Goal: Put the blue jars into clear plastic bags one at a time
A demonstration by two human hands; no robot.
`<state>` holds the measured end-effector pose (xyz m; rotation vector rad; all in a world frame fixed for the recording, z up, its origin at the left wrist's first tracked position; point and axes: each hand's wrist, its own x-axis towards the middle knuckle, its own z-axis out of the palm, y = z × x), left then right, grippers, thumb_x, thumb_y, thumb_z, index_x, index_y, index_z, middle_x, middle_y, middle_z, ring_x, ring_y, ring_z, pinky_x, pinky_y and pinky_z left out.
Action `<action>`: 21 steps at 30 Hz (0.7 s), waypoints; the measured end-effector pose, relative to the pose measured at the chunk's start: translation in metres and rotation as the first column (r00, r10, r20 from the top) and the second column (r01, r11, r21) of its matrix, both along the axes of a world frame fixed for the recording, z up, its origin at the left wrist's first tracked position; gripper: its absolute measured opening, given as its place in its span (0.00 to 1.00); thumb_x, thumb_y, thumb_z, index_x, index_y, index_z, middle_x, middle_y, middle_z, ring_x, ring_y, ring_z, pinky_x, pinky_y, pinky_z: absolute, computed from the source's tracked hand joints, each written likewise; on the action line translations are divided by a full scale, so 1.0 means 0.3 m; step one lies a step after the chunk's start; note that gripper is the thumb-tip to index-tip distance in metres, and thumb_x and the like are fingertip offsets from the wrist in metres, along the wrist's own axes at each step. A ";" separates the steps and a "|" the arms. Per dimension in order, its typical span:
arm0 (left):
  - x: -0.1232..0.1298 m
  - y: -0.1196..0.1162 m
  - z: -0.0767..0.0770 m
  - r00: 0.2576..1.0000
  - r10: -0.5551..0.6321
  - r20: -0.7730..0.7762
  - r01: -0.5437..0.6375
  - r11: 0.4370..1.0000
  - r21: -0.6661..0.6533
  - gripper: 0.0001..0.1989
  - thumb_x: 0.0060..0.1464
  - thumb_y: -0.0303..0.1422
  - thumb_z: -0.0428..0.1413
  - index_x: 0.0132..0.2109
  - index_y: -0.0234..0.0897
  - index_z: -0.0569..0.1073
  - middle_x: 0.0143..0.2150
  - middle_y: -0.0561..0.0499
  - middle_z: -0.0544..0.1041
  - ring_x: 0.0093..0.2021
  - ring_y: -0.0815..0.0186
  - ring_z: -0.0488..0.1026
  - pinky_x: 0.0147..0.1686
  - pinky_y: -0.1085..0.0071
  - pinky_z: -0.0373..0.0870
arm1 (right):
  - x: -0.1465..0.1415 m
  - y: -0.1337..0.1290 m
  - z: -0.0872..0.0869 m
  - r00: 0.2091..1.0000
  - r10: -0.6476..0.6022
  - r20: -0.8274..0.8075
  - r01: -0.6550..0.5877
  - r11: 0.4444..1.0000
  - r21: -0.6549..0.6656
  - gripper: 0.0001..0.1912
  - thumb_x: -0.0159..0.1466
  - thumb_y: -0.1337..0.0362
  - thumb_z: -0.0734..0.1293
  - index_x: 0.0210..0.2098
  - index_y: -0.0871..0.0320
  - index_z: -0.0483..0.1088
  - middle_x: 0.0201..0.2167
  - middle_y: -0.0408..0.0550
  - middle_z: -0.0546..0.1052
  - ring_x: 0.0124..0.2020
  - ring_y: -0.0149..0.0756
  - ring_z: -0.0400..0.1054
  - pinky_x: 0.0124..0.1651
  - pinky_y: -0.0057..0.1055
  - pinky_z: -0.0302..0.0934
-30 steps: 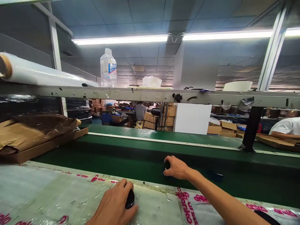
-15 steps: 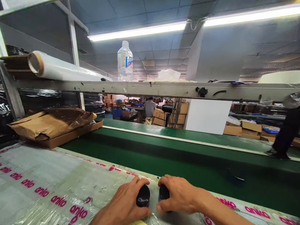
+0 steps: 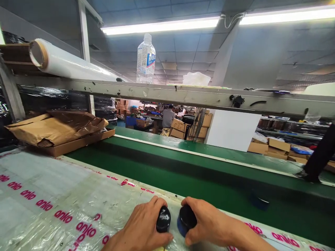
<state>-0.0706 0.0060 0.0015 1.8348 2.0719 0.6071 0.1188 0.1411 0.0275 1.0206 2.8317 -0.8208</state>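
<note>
Near the bottom middle, my left hand (image 3: pixel 146 226) is wrapped round a small black, glossy, round-topped piece (image 3: pixel 163 219). A little to its right, my right hand (image 3: pixel 205 219) grips a second round black piece (image 3: pixel 187 217), whose lower side looks dark blue. What exactly these pieces are, I cannot tell. Both are held close to the work table (image 3: pixel 42 188), which is covered in clear plastic and tape printed "anko" in pink. A narrow gap separates the two pieces. A bit of something yellowish, mostly hidden, shows under my left hand.
Behind the table runs a green conveyor belt (image 3: pixel 146 164), with a dark round item (image 3: pixel 260 201) on it at right. A cardboard tray (image 3: pixel 78 144) with brown paper (image 3: pixel 65 127) lies at left. An overhead shelf (image 3: pixel 162 92) carries a bottle (image 3: pixel 146 59) and a film roll (image 3: pixel 70 62).
The black piece in my right hand is tilted more and shows more of its top and side. My hands are slightly farther right in view. The camera view has shifted a little.
</note>
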 end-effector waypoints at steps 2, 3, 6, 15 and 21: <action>-0.003 -0.002 -0.008 1.000 -0.008 -0.001 0.008 1.000 0.011 0.22 0.44 0.35 0.64 0.48 0.44 0.70 0.45 0.54 0.74 0.44 0.56 0.75 0.41 0.64 0.62 | 0.008 -0.003 0.002 1.000 -0.008 -0.002 0.008 1.000 -0.012 0.37 0.42 0.59 0.82 0.51 0.56 0.75 0.44 0.49 0.80 0.43 0.47 0.73 0.41 0.34 0.63; -0.005 -0.003 -0.012 1.000 -0.017 -0.001 0.017 1.000 0.016 0.23 0.44 0.36 0.64 0.49 0.45 0.70 0.46 0.54 0.74 0.45 0.55 0.74 0.42 0.63 0.62 | 0.013 -0.003 0.001 1.000 -0.015 -0.005 0.015 1.000 -0.013 0.40 0.43 0.60 0.82 0.55 0.57 0.74 0.48 0.50 0.79 0.46 0.48 0.73 0.46 0.35 0.64; -0.006 -0.010 -0.014 0.999 -0.039 -0.009 0.039 0.999 0.016 0.24 0.45 0.35 0.63 0.51 0.45 0.70 0.48 0.53 0.74 0.48 0.54 0.74 0.46 0.62 0.63 | 0.031 -0.001 -0.007 0.999 -0.035 -0.010 0.035 0.999 -0.008 0.50 0.43 0.62 0.82 0.64 0.57 0.66 0.58 0.54 0.74 0.56 0.51 0.68 0.57 0.36 0.60; 0.001 -0.026 0.026 0.997 -0.079 -0.019 0.079 0.997 -0.001 0.20 0.48 0.33 0.56 0.51 0.44 0.70 0.47 0.52 0.74 0.48 0.54 0.74 0.44 0.61 0.64 | 0.060 0.007 -0.015 0.997 -0.076 0.020 0.077 0.995 -0.060 0.22 0.45 0.66 0.77 0.41 0.53 0.77 0.32 0.40 0.80 0.33 0.39 0.72 0.31 0.27 0.58; 0.002 -0.023 0.029 0.996 -0.088 -0.017 0.088 0.996 -0.003 0.20 0.50 0.32 0.56 0.51 0.43 0.70 0.48 0.51 0.75 0.48 0.54 0.74 0.44 0.61 0.64 | 0.060 0.015 -0.048 0.995 -0.098 -0.020 0.096 0.990 -0.104 0.21 0.45 0.71 0.73 0.39 0.54 0.78 0.29 0.37 0.80 0.32 0.37 0.72 0.28 0.25 0.54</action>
